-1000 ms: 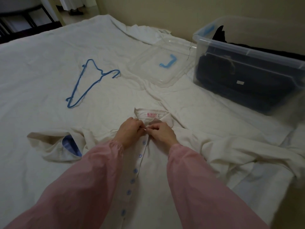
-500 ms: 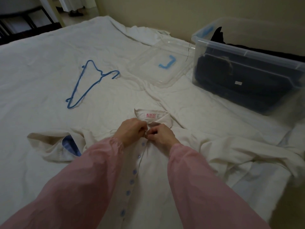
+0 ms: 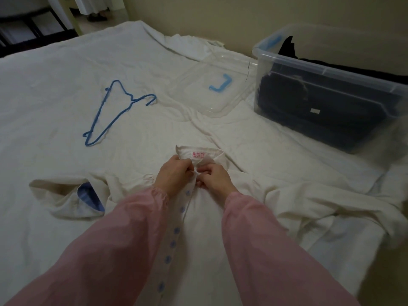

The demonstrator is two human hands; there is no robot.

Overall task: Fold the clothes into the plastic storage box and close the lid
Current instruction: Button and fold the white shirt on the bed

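Pinching shirt (image 3: 205,239) placket under collar: left hand (image 3: 175,176), right hand (image 3: 215,176) (both closed).

Matt, creased cream cloth for the shirt (image 3: 205,228) at lower centre, with small glossy blue buttons (image 3: 176,230) down the placket. Soft, wrinkled white cloth on the bed sheet (image 3: 55,74). Clear, shiny plastic in the storage box (image 3: 331,69) at upper right, dark matt fabric inside. Clear glossy plastic lid (image 3: 205,93) with blue clip. Smooth blue hanger (image 3: 114,111), upper left. Pink matt cloth sleeves (image 3: 132,228).
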